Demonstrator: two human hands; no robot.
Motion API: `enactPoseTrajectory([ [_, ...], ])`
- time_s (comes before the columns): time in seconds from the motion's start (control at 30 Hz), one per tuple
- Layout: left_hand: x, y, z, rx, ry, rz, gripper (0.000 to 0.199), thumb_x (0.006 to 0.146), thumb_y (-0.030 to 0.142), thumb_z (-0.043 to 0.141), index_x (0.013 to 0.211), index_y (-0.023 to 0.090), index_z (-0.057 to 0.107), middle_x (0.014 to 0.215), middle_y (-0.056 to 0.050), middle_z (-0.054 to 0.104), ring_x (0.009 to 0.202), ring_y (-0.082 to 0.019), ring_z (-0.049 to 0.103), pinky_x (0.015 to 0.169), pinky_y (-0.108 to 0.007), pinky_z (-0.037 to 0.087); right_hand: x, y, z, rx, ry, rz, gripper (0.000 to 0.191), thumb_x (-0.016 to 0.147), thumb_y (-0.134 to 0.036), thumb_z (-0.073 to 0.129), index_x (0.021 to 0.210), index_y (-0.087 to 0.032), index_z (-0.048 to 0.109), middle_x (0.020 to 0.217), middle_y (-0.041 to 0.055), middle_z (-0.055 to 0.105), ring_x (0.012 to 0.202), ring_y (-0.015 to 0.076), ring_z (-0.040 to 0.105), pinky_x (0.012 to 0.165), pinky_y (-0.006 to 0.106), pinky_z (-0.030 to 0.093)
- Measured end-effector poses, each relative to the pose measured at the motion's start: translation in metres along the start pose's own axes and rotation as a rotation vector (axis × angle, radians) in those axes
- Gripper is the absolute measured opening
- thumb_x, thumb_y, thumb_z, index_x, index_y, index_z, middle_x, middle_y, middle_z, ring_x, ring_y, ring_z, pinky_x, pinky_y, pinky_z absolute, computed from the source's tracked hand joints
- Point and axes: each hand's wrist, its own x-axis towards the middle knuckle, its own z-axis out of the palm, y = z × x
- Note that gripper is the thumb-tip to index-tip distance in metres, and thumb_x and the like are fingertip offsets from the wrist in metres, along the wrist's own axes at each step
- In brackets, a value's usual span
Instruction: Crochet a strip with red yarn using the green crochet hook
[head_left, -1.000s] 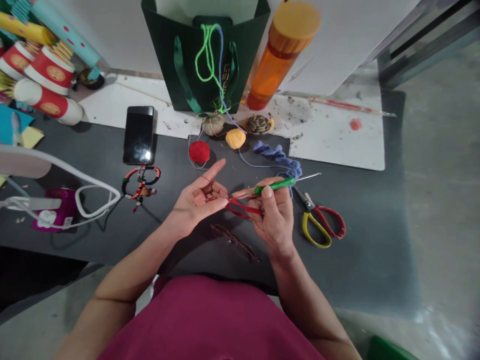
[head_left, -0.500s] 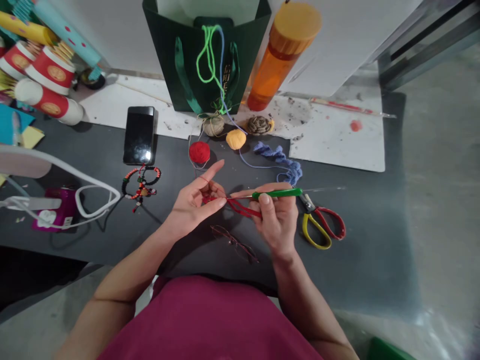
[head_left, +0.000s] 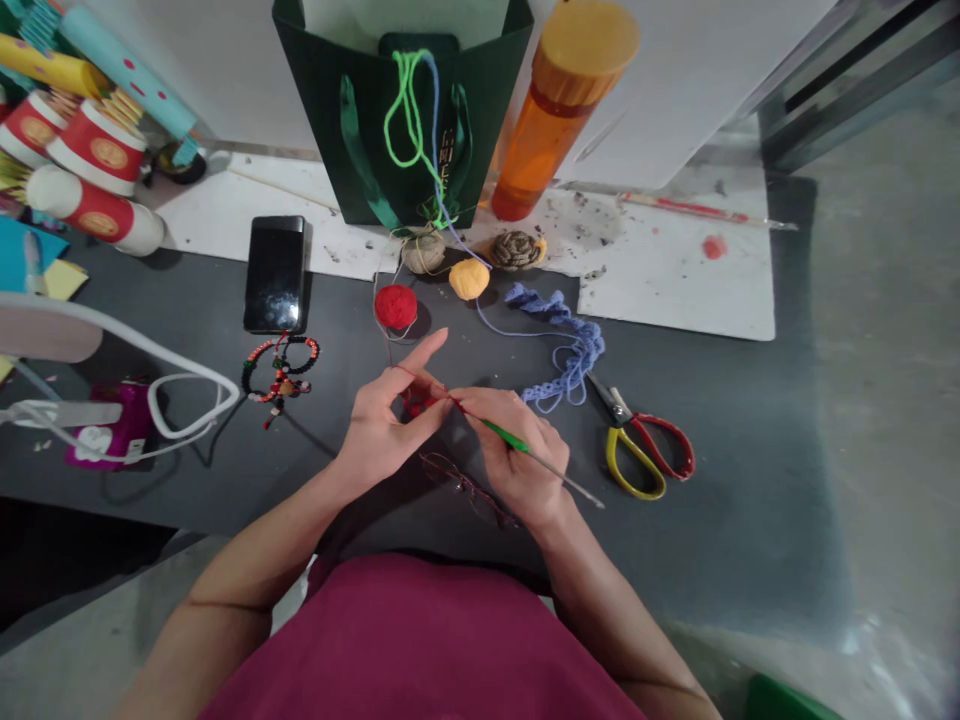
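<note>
My left hand [head_left: 390, 415] pinches a small piece of red crochet work [head_left: 420, 400], its index finger pointing up and away. A thin red strand runs from that hand toward a red yarn ball [head_left: 395, 307]. My right hand [head_left: 519, 450] is closed around a crochet hook [head_left: 504, 434] with a green handle, its metal rear end sticking out toward the lower right. The fingertips of both hands meet at the red work, and the hook's tip is hidden there. Below the hands lie eyeglasses [head_left: 469, 488]. Curly blue crochet [head_left: 577, 345] rests beyond my right hand.
Scissors [head_left: 637, 440] with yellow and red handles lie at the right. A yellow yarn ball [head_left: 469, 279], a beige one [head_left: 424, 251], a dark green bag [head_left: 405, 130] and an orange bottle [head_left: 544, 130] stand behind. Left are a phone [head_left: 275, 275], beaded bracelets [head_left: 281, 375] and a white lamp [head_left: 195, 375].
My right hand has moved left and turned, closing up to my left fingertips. The hook has swung from nearly level to slanting down rightward. The red strip stretched between the hands no longer shows.
</note>
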Motion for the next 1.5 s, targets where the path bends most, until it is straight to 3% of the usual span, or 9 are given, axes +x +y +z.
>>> enactPoseTrajectory([
  [0.3,0.001,0.002,0.002,-0.349,-0.05,-0.135,0.069,0.073,0.019,0.087,0.139,0.027,0.067,0.081,0.001,0.071,0.076,-0.013,0.06,0.076,-0.026,0.049,-0.003,0.0,0.004,-0.072,0.089,-0.029,0.032,0.091,-0.011,0.072,0.114,-0.033,0.077,0.108,0.0033,0.084,0.09,0.0195,0.082,0.073,0.031,0.067],
  [0.43,0.003,-0.003,0.003,-0.662,-0.17,-0.355,0.078,0.07,0.023,0.092,0.142,0.026,0.064,0.075,0.005,0.068,0.067,-0.007,0.057,0.067,-0.021,0.046,-0.004,-0.002,0.006,0.043,0.147,0.022,0.033,0.088,-0.012,0.076,0.111,-0.036,0.079,0.11,0.0018,0.084,0.088,0.0202,0.082,0.072,0.034,0.067],
  [0.57,0.004,-0.003,0.001,-0.8,-0.261,-0.532,0.084,0.068,0.02,0.093,0.145,0.023,0.061,0.074,0.006,0.069,0.066,-0.006,0.059,0.066,-0.019,0.046,-0.008,-0.004,0.011,0.207,0.205,0.111,0.029,0.09,-0.013,0.075,0.109,-0.034,0.079,0.104,0.0017,0.084,0.089,0.0208,0.081,0.077,0.037,0.067],
  [0.7,0.006,-0.003,-0.001,-0.82,-0.247,-0.522,0.084,0.068,0.017,0.092,0.145,0.024,0.061,0.072,0.007,0.068,0.065,-0.006,0.059,0.067,-0.019,0.046,-0.019,-0.001,0.012,0.216,0.256,0.296,0.011,0.095,-0.028,0.07,0.104,-0.029,0.076,0.096,0.0051,0.083,0.083,0.0234,0.079,0.069,0.04,0.066],
  [0.83,0.007,-0.005,-0.003,-0.802,-0.236,-0.522,0.085,0.068,0.016,0.092,0.147,0.024,0.059,0.073,0.007,0.068,0.065,-0.005,0.058,0.065,-0.019,0.044,-0.024,0.001,0.009,0.219,0.31,0.405,0.013,0.097,-0.038,0.066,0.104,-0.028,0.068,0.09,0.0052,0.079,0.061,0.0175,0.071,0.048,0.03,0.056],
  [1.0,0.009,-0.006,-0.006,-0.76,-0.268,-0.504,0.081,0.072,0.015,0.088,0.146,0.025,0.06,0.071,0.007,0.066,0.062,-0.005,0.054,0.062,-0.021,0.041,-0.011,-0.01,0.008,0.33,0.31,0.459,0.016,0.102,-0.044,0.059,0.101,-0.028,0.06,0.065,-0.0045,0.068,0.033,0.0067,0.043,0.031,0.021,0.032],
  [1.1,0.009,-0.005,-0.008,-0.742,-0.287,-0.486,0.076,0.072,0.015,0.087,0.144,0.024,0.063,0.07,0.006,0.066,0.061,-0.005,0.052,0.062,-0.021,0.04,0.0,-0.018,0.007,0.464,0.282,0.531,0.022,0.103,-0.049,0.056,0.097,-0.028,0.055,0.049,-0.0099,0.057,0.027,0.0063,0.034,0.027,0.019,0.025],
  [1.3,0.01,-0.003,-0.009,-0.71,-0.288,-0.469,0.068,0.07,0.013,0.088,0.135,0.025,0.071,0.071,0.006,0.065,0.063,-0.005,0.052,0.065,-0.021,0.041,0.006,-0.018,0.002,0.639,0.233,0.673,0.026,0.1,-0.051,0.061,0.097,-0.027,0.053,0.066,-0.0026,0.076,0.026,0.0048,0.033,0.026,0.019,0.019],
  [1.5,0.01,0.0,-0.009,-0.677,-0.283,-0.428,0.065,0.069,0.015,0.087,0.132,0.025,0.073,0.071,0.005,0.064,0.064,-0.007,0.052,0.068,-0.024,0.042,0.008,-0.014,0.003,0.708,0.224,0.761,0.03,0.097,-0.055,0.063,0.094,-0.027,0.053,0.064,-0.0001,0.076,0.027,0.0051,0.027,0.026,0.021,0.012],
])
